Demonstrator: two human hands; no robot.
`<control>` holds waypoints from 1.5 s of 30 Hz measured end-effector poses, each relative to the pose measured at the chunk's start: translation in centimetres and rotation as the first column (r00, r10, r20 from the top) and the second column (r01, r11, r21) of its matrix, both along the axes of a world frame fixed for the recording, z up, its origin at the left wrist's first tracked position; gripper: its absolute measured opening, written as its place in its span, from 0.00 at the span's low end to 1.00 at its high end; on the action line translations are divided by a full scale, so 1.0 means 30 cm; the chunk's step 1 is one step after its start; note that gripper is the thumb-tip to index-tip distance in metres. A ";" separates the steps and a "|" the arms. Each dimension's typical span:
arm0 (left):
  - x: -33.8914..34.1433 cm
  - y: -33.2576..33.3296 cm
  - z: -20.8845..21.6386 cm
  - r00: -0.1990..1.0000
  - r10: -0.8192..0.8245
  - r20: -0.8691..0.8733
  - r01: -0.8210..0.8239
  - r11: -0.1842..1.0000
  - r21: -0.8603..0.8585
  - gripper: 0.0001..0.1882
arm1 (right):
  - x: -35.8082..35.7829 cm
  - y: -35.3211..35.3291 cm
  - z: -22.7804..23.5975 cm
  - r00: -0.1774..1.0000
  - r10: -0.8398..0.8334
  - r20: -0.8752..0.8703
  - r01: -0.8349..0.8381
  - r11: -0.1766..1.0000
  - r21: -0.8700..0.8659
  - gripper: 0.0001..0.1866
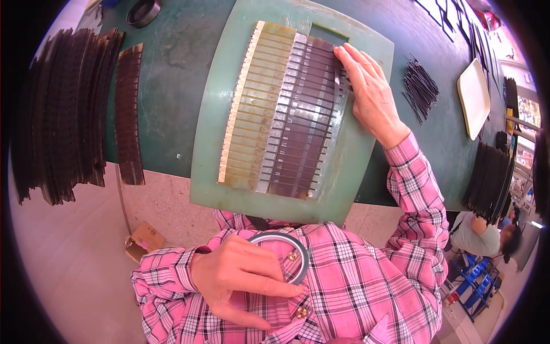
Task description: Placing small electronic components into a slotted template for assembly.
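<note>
On a pale green board (215,123) lies a flat slotted rack (243,109) with a cream left edge and an amber strip. Thin dark strips (306,123) lie side by side across its right part, with clear, shiny bands over them. My right hand (369,92) rests at the rack's upper right edge, fingers stretched out and fingertips touching it. Low in front of my chest, my left hand (246,278) holds a roll of tape (304,261). Some fingers overlap the ring, and the forefinger points right. Part of the roll is hidden behind that hand.
Tall stacks of dark slotted strips (63,114) stand at the left, with a single brown strip (129,114) beside them. Right of the board lie a pile of thin black pieces (421,86) and a cream tray (474,98). A dark round dish (143,12) sits at the far left.
</note>
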State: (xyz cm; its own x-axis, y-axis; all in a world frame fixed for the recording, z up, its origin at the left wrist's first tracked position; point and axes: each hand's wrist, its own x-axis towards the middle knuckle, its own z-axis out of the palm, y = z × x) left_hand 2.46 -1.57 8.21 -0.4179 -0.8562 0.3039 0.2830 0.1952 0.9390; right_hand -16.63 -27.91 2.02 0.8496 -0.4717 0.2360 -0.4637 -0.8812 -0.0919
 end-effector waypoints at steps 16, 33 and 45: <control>-0.012 0.006 -0.018 1.000 0.018 0.000 -0.018 1.000 0.001 0.26 | -0.006 0.104 -0.002 1.000 -0.009 -0.001 0.009 0.999 0.036 0.37; -0.023 0.004 -0.058 0.997 0.080 -0.022 -0.081 0.997 -0.019 0.24 | -0.022 0.142 0.019 0.998 0.008 -0.063 -0.007 1.000 0.013 0.35; -0.014 -0.017 -0.095 0.998 0.057 0.010 -0.058 0.998 0.007 0.24 | -0.039 0.213 -0.003 0.998 -0.009 -0.064 0.009 1.000 -0.001 0.31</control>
State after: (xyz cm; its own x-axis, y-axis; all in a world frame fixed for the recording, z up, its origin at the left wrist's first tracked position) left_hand 2.02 -2.06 5.36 -0.3708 -0.8811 0.2936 0.2624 0.2039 0.9432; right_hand -17.80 -21.52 1.92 0.8590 -0.4788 0.1814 -0.4762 -0.8773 -0.0606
